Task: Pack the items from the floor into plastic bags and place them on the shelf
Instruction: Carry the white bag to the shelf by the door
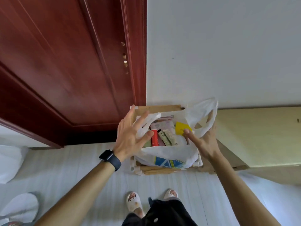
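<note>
We have the plastic bag (167,154) sitting open on the wooden shelf (156,108) directly ahead, between our 2 hands; left hand (130,137) spread flat on its left handle, right hand (202,141) loosely open at the right rim, equally near

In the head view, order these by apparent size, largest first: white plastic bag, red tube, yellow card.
1. white plastic bag
2. and 3. red tube and yellow card: look alike, so not ranked.
</note>
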Available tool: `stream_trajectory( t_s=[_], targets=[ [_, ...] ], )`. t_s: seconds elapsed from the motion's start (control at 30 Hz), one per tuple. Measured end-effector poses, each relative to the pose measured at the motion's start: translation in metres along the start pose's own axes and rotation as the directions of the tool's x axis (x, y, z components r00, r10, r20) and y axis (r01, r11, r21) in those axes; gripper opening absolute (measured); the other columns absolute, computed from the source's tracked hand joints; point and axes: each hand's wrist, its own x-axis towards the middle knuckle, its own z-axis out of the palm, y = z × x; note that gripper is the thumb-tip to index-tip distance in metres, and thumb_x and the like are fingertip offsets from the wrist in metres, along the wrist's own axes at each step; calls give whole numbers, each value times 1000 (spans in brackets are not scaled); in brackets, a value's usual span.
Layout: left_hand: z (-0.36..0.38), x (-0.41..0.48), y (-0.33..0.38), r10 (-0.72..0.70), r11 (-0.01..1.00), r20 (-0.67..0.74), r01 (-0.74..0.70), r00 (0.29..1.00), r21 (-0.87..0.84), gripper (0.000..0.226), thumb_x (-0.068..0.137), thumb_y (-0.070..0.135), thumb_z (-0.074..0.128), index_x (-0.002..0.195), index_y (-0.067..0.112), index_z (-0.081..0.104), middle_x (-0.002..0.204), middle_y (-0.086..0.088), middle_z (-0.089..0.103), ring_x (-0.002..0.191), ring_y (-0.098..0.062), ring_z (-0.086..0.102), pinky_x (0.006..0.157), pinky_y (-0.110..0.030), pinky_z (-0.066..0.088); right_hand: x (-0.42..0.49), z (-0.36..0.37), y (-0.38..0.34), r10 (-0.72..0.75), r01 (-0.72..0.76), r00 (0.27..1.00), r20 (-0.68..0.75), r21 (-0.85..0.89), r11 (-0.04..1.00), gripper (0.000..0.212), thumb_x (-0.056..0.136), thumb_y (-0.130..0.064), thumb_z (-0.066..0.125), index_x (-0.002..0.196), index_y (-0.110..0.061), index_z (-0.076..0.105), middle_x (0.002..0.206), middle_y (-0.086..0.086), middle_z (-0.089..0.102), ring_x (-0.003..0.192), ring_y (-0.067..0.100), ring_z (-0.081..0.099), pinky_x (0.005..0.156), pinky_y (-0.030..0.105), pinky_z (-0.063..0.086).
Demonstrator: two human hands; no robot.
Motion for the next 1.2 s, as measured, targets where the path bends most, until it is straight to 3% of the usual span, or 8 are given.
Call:
stream_trajectory(
  t_s=[0.1,0.2,0.33,0.43,0.57,0.73,0.97,1.2],
  targets=[
    [16,22,9,44,982,-34,-49,998,-183,48,100,59,30,127,31,57,130,6,59,119,-6,53,99,-34,43,26,16,-19,-58,59,998,9,-169,984,105,76,-77,55,157,-38,-1,163,-13,-21,150,9,-15,119,43,3],
    [33,35,19,-338,889,-26,310,941,-338,72,95,67,22,122,12,60,85,2,68,80,-12,65,75,-34,49,46,31,-14,-46,62,997,65,-272,960,57,94,-62,43,140,-30,48,167,-1,2,152,15,-4,120,40,10],
    [48,63,7,-701,523,114,616,704,-589,87,85,81,21,145,22,43,129,-5,62,112,-23,61,91,-35,49,49,46,-5,62,-48,995,75,-174,984,49,97,-55,22,108,-25,59,124,19,62,108,22,64,69,21,50],
    [53,69,-1,-723,180,397,709,565,-682,74,94,66,41,146,14,40,132,-10,59,112,-24,62,64,-27,56,52,37,-9,183,-184,982,-39,-42,982,45,100,-50,25,69,-25,47,72,7,58,54,12,54,54,23,41],
    [53,58,12,-562,700,211,596,800,-394,44,94,64,37,121,34,53,127,-18,60,113,-33,59,101,-49,45,61,41,-13,169,-159,985,45,-180,971,36,102,-42,28,97,-20,56,106,11,66,99,33,64,65,32,43],
    [47,23,19,-203,964,-6,199,979,-175,67,81,65,60,132,25,41,128,14,46,110,-2,49,86,-19,39,56,76,6,199,-121,973,113,-487,865,29,104,-33,32,113,-8,44,109,20,69,96,40,64,67,39,37],
    [76,-21,-32,219,888,149,-260,964,379,46,83,39,66,126,24,57,140,1,52,136,-17,37,107,-44,32,38,72,16,-111,193,973,202,-455,869,32,100,-39,39,118,-14,49,109,14,64,97,38,62,78,40,45],
    [96,12,-4,255,845,149,-296,955,445,13,80,32,73,88,23,67,120,3,57,114,-17,48,87,-41,33,-8,52,52,-187,337,925,332,-484,807,49,103,-51,20,146,-37,41,156,0,32,143,24,25,117,45,21]
  ],
)
